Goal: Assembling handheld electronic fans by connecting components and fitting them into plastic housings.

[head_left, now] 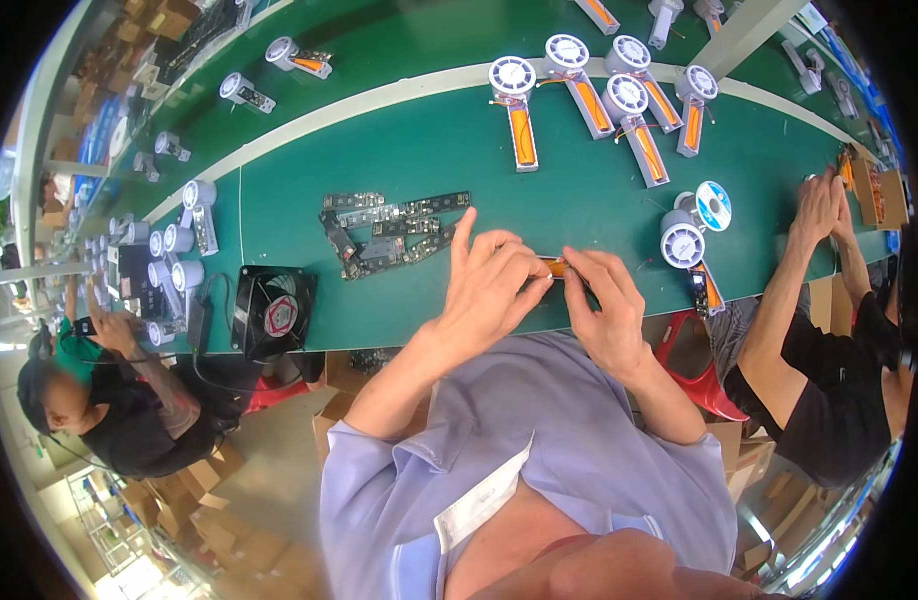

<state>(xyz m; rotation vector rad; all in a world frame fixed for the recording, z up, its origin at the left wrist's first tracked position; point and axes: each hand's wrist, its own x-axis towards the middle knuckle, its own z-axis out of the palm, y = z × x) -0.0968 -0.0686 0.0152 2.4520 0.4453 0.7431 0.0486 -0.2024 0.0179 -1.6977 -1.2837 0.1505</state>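
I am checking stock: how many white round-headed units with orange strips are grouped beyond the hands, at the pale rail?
5: leftmost unit, back-left unit beside it, back-right unit, front unit partly covering that one, rightmost unit.

Bright, fairly even light covers the smooth green counter (379,140), whitish glare burns out patches at the near left and near right edges, and the fisheye lens bends the counter's long white strip (404,91) into an arc, with dark, softly smeared rims.

There stands the black square fan (273,312), left on the green counter (379,140), an open cardboard box (863,195) far right!
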